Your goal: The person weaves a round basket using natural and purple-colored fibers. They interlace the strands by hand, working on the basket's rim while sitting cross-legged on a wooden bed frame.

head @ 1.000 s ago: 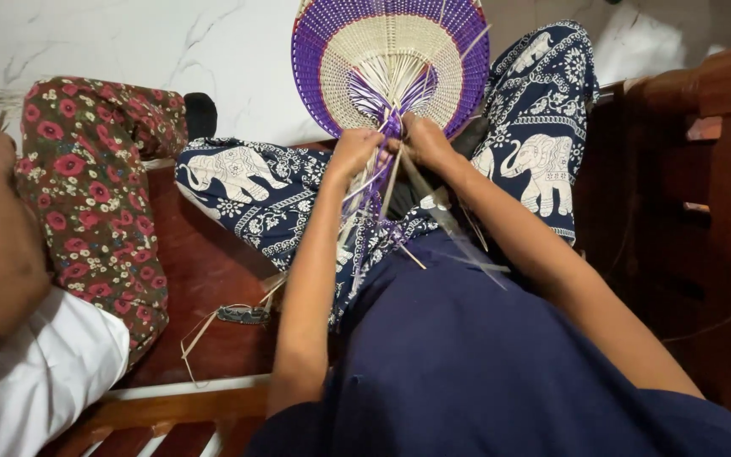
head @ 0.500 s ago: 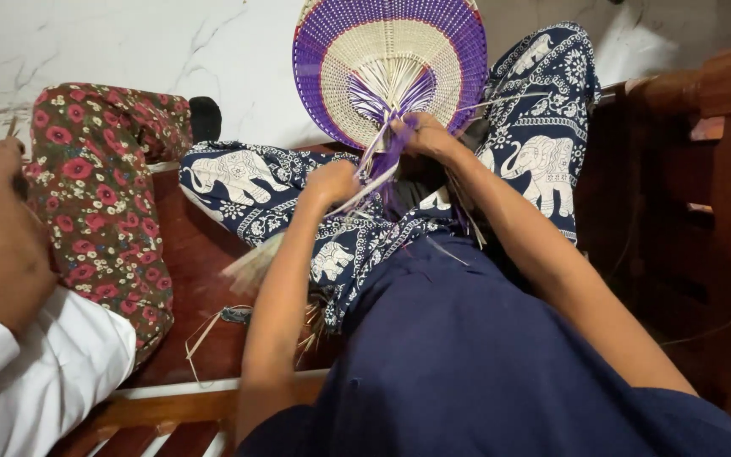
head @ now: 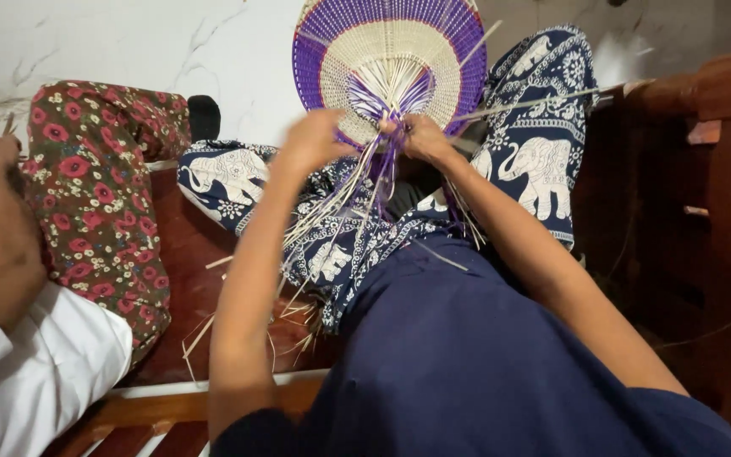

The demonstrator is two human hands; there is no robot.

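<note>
Head view: woven fan point(head: 389, 63), purple and cream, upright at the knees above the lap; loose straw strips point(head: 344, 199) trailing from its base; right hand point(head: 423, 138) pinching strips at the base, fingers pressed together; left hand point(head: 315, 140) beside it, fingers curled round strips; elephant-print trousers point(head: 543, 152) beneath; wooden bench point(head: 188, 279) under; neighbour's floral trousers point(head: 99, 195) and white sleeve point(head: 40, 372) at left.
</note>
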